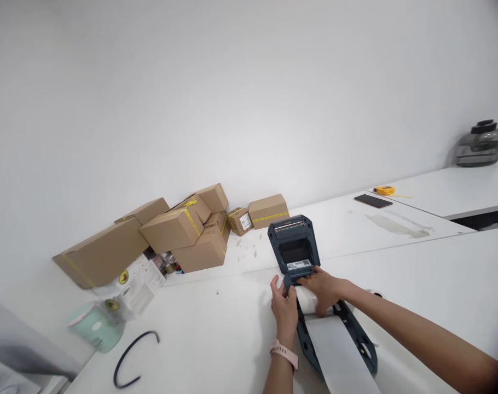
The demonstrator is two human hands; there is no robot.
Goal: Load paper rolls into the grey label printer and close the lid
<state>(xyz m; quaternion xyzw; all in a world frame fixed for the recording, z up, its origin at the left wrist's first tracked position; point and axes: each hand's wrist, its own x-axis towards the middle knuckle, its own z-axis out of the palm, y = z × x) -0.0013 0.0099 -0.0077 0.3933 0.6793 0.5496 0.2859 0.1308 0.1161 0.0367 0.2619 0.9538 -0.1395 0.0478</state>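
A dark blue-grey label printer [307, 335] stands on the white table with its lid [295, 243] swung up. Inside lies a white label roll [305, 300], from which a wide label strip [339, 350] runs out toward me. At the printer's left rear corner, my left hand [284, 306] is curled round the edge near the hinge, thumb on the inner side. My right hand [325, 287] reaches in from the right and lies over the roll's right end, fingers stretched toward the hinge. Part of the roll is hidden under it.
Cardboard boxes [171, 227] are piled at the back left, beside a mint-green container [97, 326]. A black curved cable [123, 354] lies front left. Back right are a phone [372, 201], a yellow tape measure [384, 190] and a grey jug [479, 146].
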